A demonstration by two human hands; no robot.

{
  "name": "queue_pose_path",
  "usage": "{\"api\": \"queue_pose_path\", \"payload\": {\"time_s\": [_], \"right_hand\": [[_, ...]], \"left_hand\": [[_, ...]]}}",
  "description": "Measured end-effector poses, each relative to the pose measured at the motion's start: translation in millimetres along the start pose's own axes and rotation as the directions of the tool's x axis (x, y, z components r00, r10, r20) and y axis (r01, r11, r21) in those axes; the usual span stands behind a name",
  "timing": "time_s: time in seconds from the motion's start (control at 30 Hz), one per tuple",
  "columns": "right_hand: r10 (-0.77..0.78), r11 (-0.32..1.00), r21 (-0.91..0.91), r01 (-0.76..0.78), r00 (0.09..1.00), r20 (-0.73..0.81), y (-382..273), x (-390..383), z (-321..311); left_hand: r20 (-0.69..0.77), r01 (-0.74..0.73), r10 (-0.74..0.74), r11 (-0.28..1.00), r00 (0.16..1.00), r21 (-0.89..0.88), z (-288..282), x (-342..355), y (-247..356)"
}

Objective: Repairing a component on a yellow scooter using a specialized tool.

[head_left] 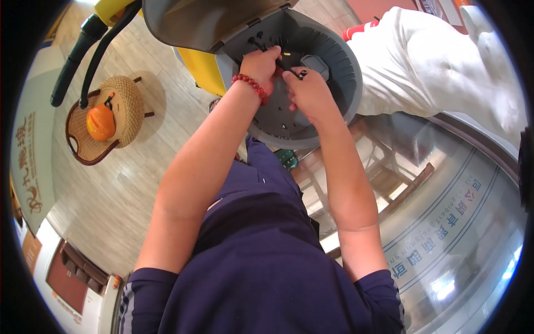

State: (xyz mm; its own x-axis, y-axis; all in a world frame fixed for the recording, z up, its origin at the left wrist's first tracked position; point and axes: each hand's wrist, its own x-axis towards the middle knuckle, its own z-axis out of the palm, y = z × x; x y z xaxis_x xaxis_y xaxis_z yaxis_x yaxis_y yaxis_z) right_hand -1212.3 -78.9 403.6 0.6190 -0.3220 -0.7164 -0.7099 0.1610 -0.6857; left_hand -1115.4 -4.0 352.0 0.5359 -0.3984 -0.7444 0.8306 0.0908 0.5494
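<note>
Both of my hands reach down into a round dark grey tub [347, 72] with ribbed walls. My left hand [260, 69], a red bead bracelet [253, 83] on its wrist, is closed near the tub's hinge side; what its fingers hold is hidden. Just right of it, my right hand [308, 92] pinches a thin black piece [289, 70] with a shiny end. Small dark fittings [257, 38] stick up by the left hand. Behind the right hand, a pale angular part [316, 65] sits on the tub floor.
The tub's grey lid [194, 22] stands raised at the back, beside a yellow body panel [203, 69]. A black handle [78, 58] juts out at upper left. A wicker chair [130, 106] bears an orange helmet [100, 122]. White cloth [423, 61] and a glass-topped counter [423, 222] lie to the right.
</note>
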Motion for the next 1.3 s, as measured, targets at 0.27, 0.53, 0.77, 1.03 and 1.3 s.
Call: {"api": "queue_pose_path", "payload": {"time_s": [0.27,0.53,0.77,1.03,1.3], "right_hand": [[-0.268,0.962,0.050,0.269,0.963,-0.035,7,-4,1],[-0.537,0.740,-0.555,0.380,0.831,-0.147,18,8,6],[-0.098,0.895,0.432,0.108,0.994,-0.045,13,5,1],[-0.014,0.906,0.424,0.013,1.000,-0.001,11,10,-1],[-0.880,0.457,-0.650,0.607,0.415,-0.231,7,3,10]], "left_hand": [[-0.014,0.055,-0.054,0.997,0.998,0.054,-3,3,0],[-0.053,0.079,-0.073,0.990,0.996,0.118,2,1,4],[-0.010,-0.003,0.003,0.999,1.000,-0.041,-2,-1,1],[-0.001,0.010,-0.010,1.000,1.000,0.016,-2,-3,2],[-0.025,-0.038,0.036,0.995,0.999,-0.095,-1,-4,2]]}}
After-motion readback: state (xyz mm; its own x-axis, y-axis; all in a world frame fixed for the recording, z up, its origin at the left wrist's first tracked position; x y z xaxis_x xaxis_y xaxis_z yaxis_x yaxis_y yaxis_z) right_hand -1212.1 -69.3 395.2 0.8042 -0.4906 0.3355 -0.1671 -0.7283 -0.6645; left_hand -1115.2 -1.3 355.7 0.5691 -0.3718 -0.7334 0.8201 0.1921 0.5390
